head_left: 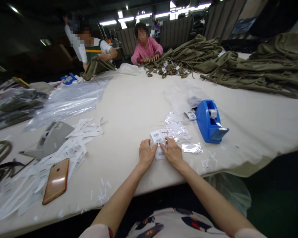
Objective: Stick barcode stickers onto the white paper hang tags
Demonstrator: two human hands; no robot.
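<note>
A white printed barcode label point(160, 154) lies on the cloth-covered table right in front of me. My left hand point(146, 154) is on its left side, fingers curled and thumb pressed at its edge. From the right, my right hand point(173, 153) pinches at the same label, its thumb close to the left one. Just beyond my fingertips is another barcode part point(156, 136); I cannot tell if the two are one strip. A pile of small clear packets with white tags point(176, 129) spreads behind my right hand, and a flat shiny packet point(191, 148) rests beside it.
A blue tape dispenser point(208, 122) stands to the right. On the left are a grey tape dispenser point(49, 138), label strips point(72, 148) and a phone point(56, 180). Clear plastic bags point(74, 99) lie farther back. Olive fabric items point(258, 71) are heaped across the far right. Co-workers handle similar items opposite.
</note>
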